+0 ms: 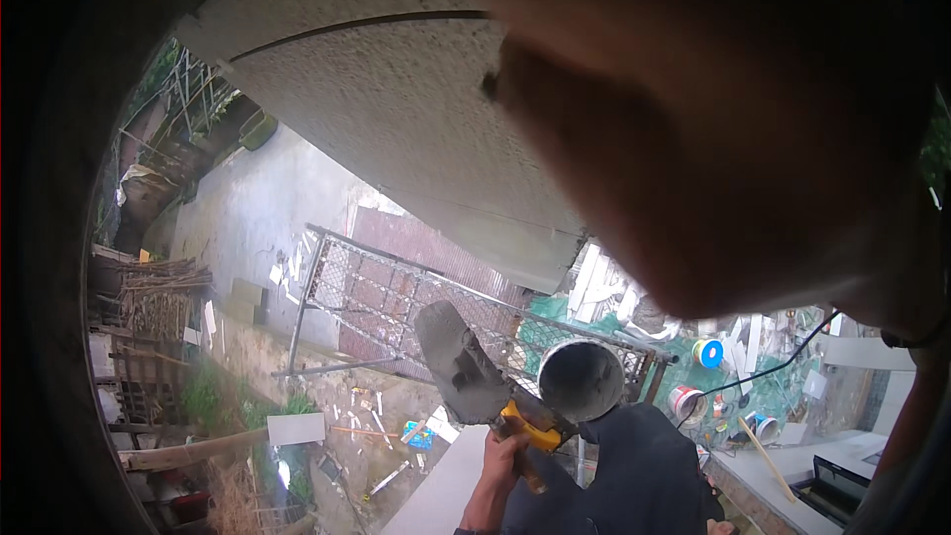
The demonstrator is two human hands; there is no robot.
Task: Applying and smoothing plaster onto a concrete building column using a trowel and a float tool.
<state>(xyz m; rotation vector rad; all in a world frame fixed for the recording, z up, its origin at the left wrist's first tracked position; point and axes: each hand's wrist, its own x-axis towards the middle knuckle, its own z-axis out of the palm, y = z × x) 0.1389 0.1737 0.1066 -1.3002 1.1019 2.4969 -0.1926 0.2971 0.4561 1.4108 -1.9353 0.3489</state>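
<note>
My left hand [503, 456] is closed around the handle of a trowel [454, 352], low in the middle of the view. Grey mortar coats its broad blade, which points up and to the left. A yellow and black tool part [535, 428] shows right beside that hand; its kind is unclear. Just right of the trowel stands a round bucket [582, 381] with a grey, smeared inside. Very near the camera, my right hand [634, 109] is dark and blurred across the upper right, against a rough grey slab [396, 89]. Its fingers cannot be made out.
Below runs a metal mesh railing [396, 302], with rusty corrugated sheeting [396, 248] behind it. White scraps [594, 282], paint buckets [686, 401] and a black cable [778, 372] lie at right. Stacked sticks [163, 287] are at far left. Dark clothing [644, 476] fills the lower middle.
</note>
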